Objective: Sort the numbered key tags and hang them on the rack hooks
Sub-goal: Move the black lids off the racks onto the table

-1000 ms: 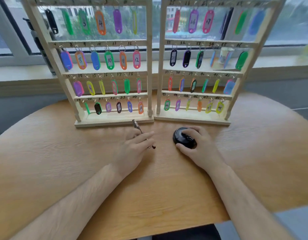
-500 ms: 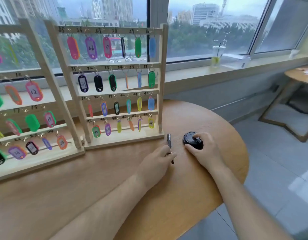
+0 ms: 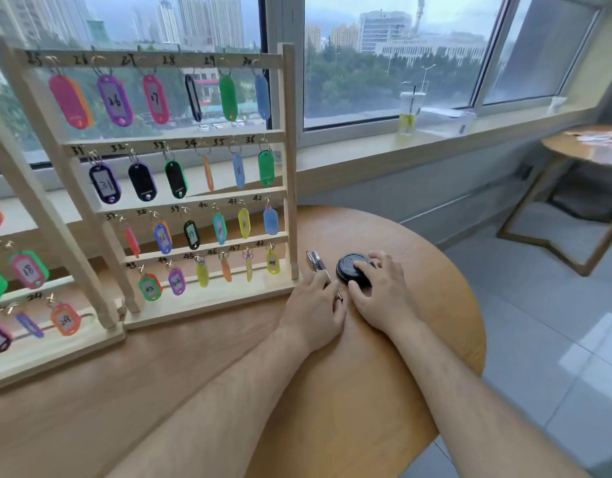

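Wood makes up both racks. At the far left, the left rack (image 3: 39, 208) is cut off by the edge of the view, so only some of its hooks show. Those hooks have tags on them, like the tag marked 18 (image 3: 29, 270) and the orange tag (image 3: 66, 319) lower down. I cannot tell about the hooks that are out of view.

Next comes the right rack (image 3: 290, 167), right up against the first one. Every hook I can see on it has a tag, from the pink tag (image 3: 70, 101) at the top left down to the yellow tag (image 3: 272, 263) on the last hook at the bottom. Some tags hang sideways or are blurry, so I cannot check that each number matches its hook.

No loose tags lie on the table (image 3: 418, 243). So I think the hanging job is done, or very nearly done.

The left hand (image 3: 314, 308) lies palm down near the foot of the right rack. Its fingers bend over a pen (image 3: 317, 262) and hold it. The right hand (image 3: 383, 298) is just beside it, with its fingers and thumb curled round a black lid (image 3: 347, 267) on the table. Neither hand has a tag.

Far to the right, a cup (image 3: 409, 112) stands on the window sill (image 3: 366, 146).
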